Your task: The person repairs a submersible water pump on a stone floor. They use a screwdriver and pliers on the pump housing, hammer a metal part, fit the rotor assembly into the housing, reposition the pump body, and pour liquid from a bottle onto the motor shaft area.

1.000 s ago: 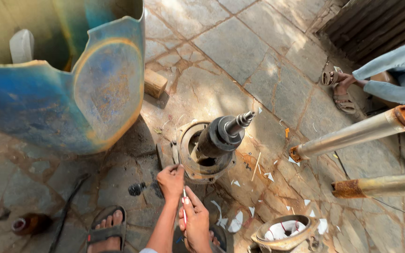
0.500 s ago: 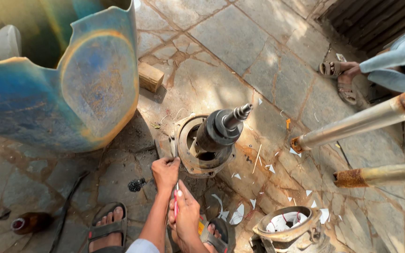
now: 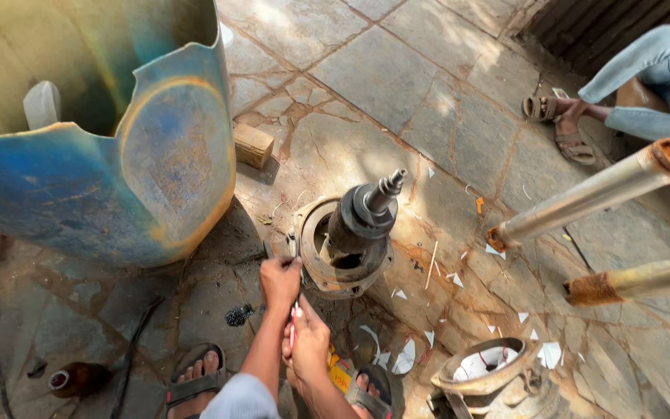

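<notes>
Down at about six o'clock, the left hand (image 3: pixel 280 281) has its fingers curled shut against the rim of a round metal pump housing (image 3: pixel 344 247) with a dark threaded shaft (image 3: pixel 374 208) rising from it. Just behind it the right hand (image 3: pixel 309 341) is closed around a thin red-handled tool (image 3: pixel 293 332). At nine o'clock stands a broken blue barrel (image 3: pixel 118 171), a wooden block (image 3: pixel 253 145) lies toward twelve, and two rusty pipes (image 3: pixel 599 194) reach in from three o'clock.
</notes>
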